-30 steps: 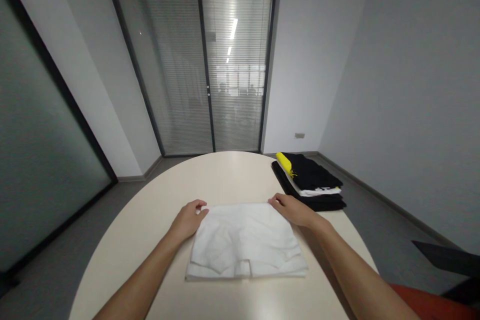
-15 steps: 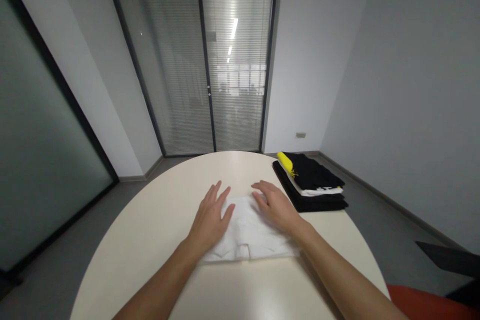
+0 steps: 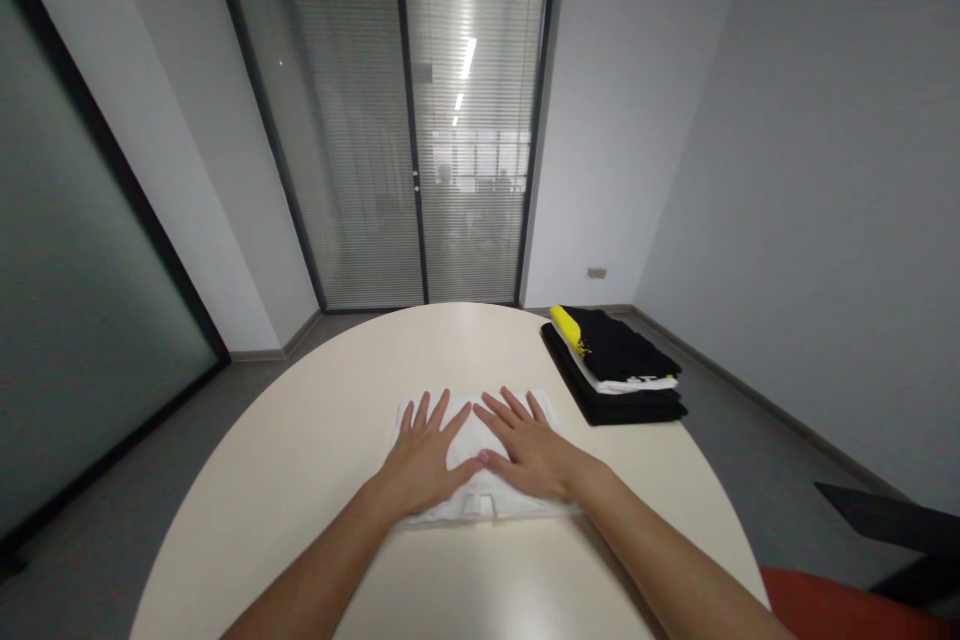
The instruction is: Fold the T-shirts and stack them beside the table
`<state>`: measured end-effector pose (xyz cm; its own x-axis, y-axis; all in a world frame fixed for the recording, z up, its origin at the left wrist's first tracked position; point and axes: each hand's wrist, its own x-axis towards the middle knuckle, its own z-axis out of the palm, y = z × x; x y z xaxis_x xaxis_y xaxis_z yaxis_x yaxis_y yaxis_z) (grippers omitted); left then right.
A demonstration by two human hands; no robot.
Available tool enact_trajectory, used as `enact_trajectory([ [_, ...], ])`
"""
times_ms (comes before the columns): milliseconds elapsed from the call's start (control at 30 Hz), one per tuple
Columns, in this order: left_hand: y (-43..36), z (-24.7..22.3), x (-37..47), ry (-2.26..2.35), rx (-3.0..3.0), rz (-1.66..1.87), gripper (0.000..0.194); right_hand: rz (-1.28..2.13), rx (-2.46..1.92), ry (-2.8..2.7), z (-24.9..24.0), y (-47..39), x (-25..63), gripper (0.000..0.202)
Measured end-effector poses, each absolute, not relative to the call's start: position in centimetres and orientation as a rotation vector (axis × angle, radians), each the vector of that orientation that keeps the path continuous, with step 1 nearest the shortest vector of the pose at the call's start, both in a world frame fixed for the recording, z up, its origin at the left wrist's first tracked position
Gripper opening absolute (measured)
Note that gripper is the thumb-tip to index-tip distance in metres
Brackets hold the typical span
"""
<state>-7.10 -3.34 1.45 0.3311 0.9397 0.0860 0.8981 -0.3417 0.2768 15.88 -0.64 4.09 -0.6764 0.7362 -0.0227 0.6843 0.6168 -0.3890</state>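
Note:
A folded white garment (image 3: 474,442) lies on the round cream table (image 3: 315,460) in front of me, its near edge towards me. My left hand (image 3: 426,455) rests flat on its left half with the fingers spread. On the right half lies my right hand (image 3: 529,450), palm down and fingers apart. The two thumbs meet near the middle of the cloth. Both hands press on the fabric without gripping it, and they cover much of it. What kind of garment it is cannot be made out.
A stack of folded clothes (image 3: 619,355), black, white and yellow, sits at the table's right edge. A red chair seat (image 3: 840,605) with a black armrest (image 3: 885,517) stands at lower right. Beyond the table is a glass partition with blinds (image 3: 472,140).
Both hands have come down flat onto the white garment, with fingers spread wider. They have drawn closer together, so the thumbs now touch. The clothes stack stays in place.

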Motion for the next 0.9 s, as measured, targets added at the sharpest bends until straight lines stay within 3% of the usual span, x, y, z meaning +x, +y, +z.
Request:
enact_trajectory([
  [133,-3.1,1.2,-7.2,1.702,2.384,0.333,0.075,0.715,-1.184,-2.797,5.2,-1.6,16.4,0.124],
  [200,-3.0,1.3,-7.1,1.736,2.385,0.323,0.069,0.749,-1.187,-2.807,5.3,-1.9,16.4,0.132],
  [367,-3.6,2.5,-6.9,1.88,2.422,0.265,0.062,0.727,-1.138,-2.798,4.8,-1.0,16.8,0.111],
  [600,-5.1,5.8,-7.0,2.131,2.274,0.123,0.062,0.293,-1.332,-2.651,4.3,2.6,21.1,0.067],
  [700,-5.1,6.1,-7.3,2.096,2.197,0.129,0.056,0.279,-1.377,-2.508,4.1,3.5,22.4,0.052],
  [800,-4.8,5.0,-7.6,1.984,2.338,0.391,0.04,0.398,-1.371,-2.336,4.0,3.3,21.5,0.051],
  [900,-4.4,3.1,-7.9,1.632,2.545,0.585,0.051,0.446,-1.371,-2.282,3.7,2.1,19.2,0.061],
])
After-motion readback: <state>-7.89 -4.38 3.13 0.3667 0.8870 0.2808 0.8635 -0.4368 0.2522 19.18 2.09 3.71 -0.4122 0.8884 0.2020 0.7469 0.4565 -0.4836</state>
